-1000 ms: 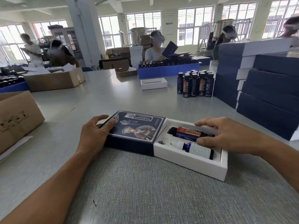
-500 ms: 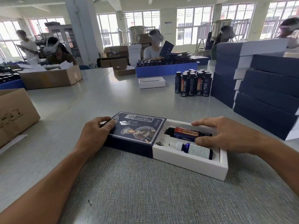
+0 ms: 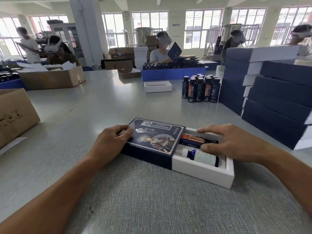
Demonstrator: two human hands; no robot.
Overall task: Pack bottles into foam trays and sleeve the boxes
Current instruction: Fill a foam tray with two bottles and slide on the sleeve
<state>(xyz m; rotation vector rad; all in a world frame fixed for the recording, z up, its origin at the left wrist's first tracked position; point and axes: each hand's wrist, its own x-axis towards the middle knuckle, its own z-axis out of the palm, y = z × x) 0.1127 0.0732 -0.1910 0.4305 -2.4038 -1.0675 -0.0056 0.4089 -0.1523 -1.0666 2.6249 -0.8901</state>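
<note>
Your left hand [image 3: 112, 142] grips the closed end of the dark blue sleeve [image 3: 152, 141], fingers curled over its far edge and thumb lying along the printed top. Your right hand [image 3: 231, 144] rests on the white foam tray [image 3: 202, 171], fingers nearly straight: the forefinger reaches along the tray's far rim and the thumb presses the side of the red-labelled bottle [image 3: 195, 141]. Whether that hand clasps anything cannot be told. Both forearms stretch in from the near edge of the table [image 3: 152, 200], wrists low and palms down.

The tray sits partly inside the sleeve, between your two hands, its open end under your right palm. Just nearer to you than your right thumb lies the second bottle [image 3: 202, 157], dark blue glass with a white cap and a pale printed label, on its side in its own slot. The sleeve is smooth card with a white border and a costumed figure; the tray is thick, matte and square-edged. The table is grey with a fine woven grain.

Beyond your right hand stands a cluster of upright dark bottles [image 3: 200, 87], with stacked blue boxes [image 3: 276, 102] to its right. An empty white tray [image 3: 157, 86] lies beyond the sleeve.
</note>
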